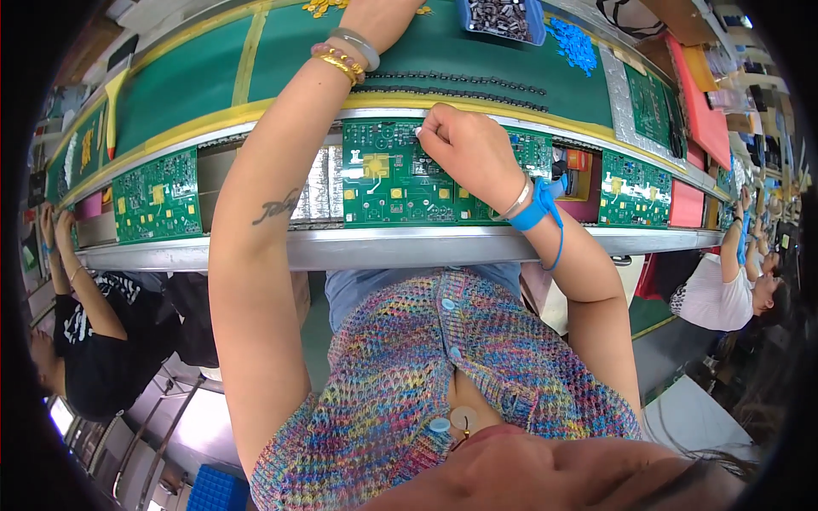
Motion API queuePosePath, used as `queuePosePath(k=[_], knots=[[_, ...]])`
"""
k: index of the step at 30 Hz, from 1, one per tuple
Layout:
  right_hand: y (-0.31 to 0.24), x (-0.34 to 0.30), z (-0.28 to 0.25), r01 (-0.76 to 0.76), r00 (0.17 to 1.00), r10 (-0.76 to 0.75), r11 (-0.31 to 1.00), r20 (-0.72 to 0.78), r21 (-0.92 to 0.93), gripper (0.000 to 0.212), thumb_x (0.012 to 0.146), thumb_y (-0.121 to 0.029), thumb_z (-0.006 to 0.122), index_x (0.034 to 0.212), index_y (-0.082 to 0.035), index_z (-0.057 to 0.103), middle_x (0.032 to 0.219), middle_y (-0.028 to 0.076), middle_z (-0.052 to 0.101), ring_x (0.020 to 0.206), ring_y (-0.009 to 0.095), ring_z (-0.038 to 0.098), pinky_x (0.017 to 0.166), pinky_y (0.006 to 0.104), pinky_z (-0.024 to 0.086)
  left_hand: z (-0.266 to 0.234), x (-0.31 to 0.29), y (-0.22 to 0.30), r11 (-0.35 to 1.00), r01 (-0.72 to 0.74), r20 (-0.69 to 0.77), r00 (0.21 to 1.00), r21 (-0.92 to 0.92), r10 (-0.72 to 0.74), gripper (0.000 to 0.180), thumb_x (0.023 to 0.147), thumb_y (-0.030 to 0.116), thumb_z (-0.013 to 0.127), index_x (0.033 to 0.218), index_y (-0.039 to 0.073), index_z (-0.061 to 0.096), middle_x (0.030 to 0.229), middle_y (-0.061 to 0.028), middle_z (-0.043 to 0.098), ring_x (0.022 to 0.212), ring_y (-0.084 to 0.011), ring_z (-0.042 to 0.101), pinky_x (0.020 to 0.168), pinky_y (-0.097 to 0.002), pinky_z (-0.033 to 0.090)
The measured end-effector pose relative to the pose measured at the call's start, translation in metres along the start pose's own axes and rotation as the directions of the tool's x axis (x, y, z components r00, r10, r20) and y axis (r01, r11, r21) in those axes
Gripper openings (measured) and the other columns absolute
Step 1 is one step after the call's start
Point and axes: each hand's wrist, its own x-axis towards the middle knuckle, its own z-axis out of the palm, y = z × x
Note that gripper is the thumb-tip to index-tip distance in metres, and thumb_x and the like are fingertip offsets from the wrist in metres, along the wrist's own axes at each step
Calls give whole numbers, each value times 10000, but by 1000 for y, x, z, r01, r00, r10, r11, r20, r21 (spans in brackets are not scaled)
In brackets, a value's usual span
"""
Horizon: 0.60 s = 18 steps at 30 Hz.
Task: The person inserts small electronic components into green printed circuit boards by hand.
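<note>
The head view showed a smooth green worktop (183,94), edged with yellow tape, spreading across the twelve o'clock side. On the six o'clock side ran a dull silver metal rail (392,249). Just inside it, a little towards twelve from the middle, lay the central circuit board (409,183), a flat, glossy green rectangle dotted with yellow patches. Its long axis ran from nine to three o'clock, its printed face was up, and a row of yellow squares lined its six o'clock side. The right hand (469,152) was over this board with fingers curled in and tips together at its eleven o'clock part; a pale speck showed there, but I cannot tell whether it was gripped. The left hand (383,15) reached out between eleven and twelve, its fingers cut off by the upper edge, so I cannot tell its grip. Between twelve and one from the board sat a blue plastic bin (535,24) of small, shiny grey parts. Knobbly dark strips (460,90) lay at twelve, and a loose heap of bright blue pieces (573,47) between one and two.
</note>
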Motion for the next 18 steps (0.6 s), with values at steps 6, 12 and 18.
queuePosePath(k=[6,12,18], knots=[[-3,10,6,-34,998,37,997,42,-75,173,804,-223,585,764,-65,643,665,133,629,629,335,607,573,410,465,-21,-7,9,1000,9,-138,990,-16,-12,56,737,124,595,714,77,617,773,-78,597,803,-256,604,681,-374,505],[-6,15,7,-36,998,43,991,55,-132,178,763,-222,581,732,-66,662,688,150,647,673,344,630,619,445,500,-43,-32,16,941,191,-58,975,-280,-215,93,748,147,643,773,60,662,757,-130,636,748,-297,624,698,-392,496],[-8,20,5,-44,994,59,987,92,-157,177,743,-214,582,718,-59,663,697,160,646,681,350,628,634,450,501,-81,-44,32,813,362,137,931,-457,-338,136,772,166,668,787,31,662,763,-154,643,733,-313,628,675,-399,496]])
